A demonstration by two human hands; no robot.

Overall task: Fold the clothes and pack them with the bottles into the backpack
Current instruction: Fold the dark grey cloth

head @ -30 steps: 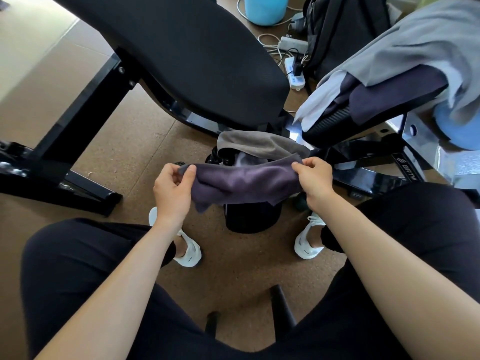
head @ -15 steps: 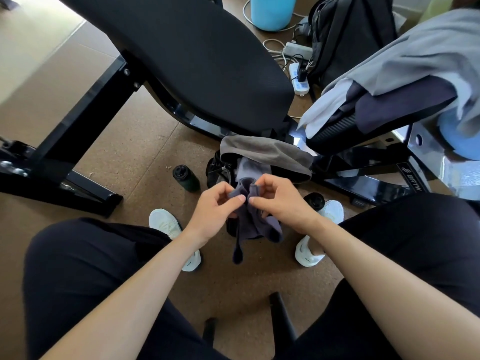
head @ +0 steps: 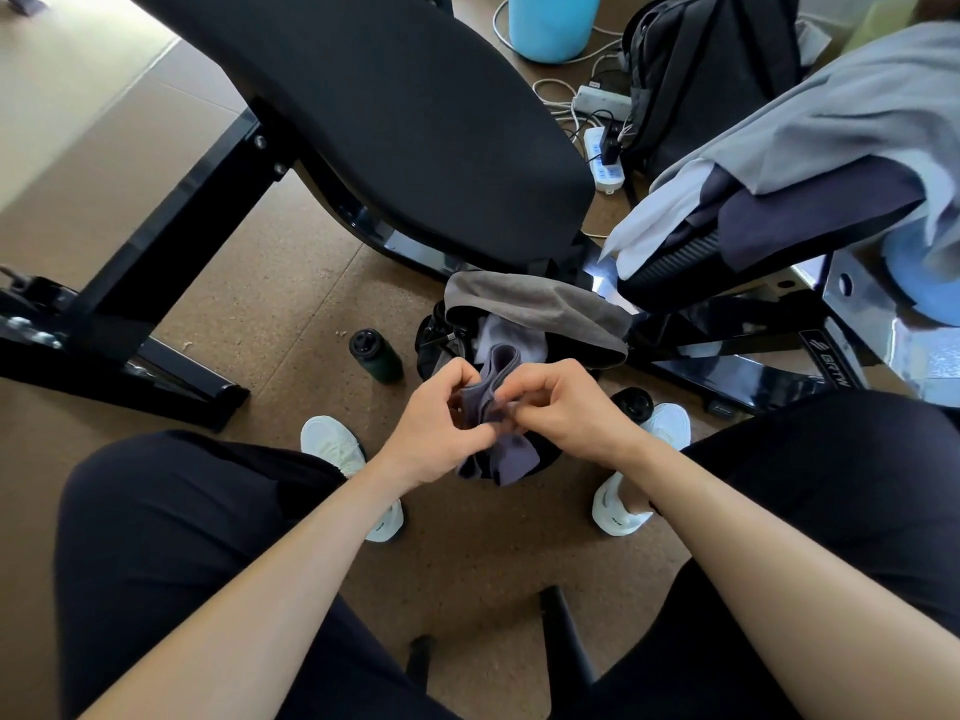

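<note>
A small dark purple cloth (head: 511, 452) is bunched between my left hand (head: 439, 426) and my right hand (head: 563, 407), both pinching it just above an open black bag (head: 434, 337) on the floor. A grey-brown garment (head: 540, 306) drapes over the bag's mouth, with a pale cloth (head: 511, 337) inside. A dark green bottle (head: 376, 354) stands left of the bag. A black bottle (head: 632, 403) stands to its right, by my shoe. More clothes, grey (head: 852, 116) and dark navy (head: 810, 207), lie piled on the bench at right.
A black padded bench (head: 374, 111) and its frame (head: 156, 262) cross the floor ahead. A second black backpack (head: 701, 75), power strips with cables (head: 602, 158) and a blue container (head: 550, 20) sit behind. My knees and white shoes flank the bag.
The cloth was stretched wide between my hands; they have come together at the middle, folding it into a small bunch that hangs over the bag. The green bottle is now uncovered.
</note>
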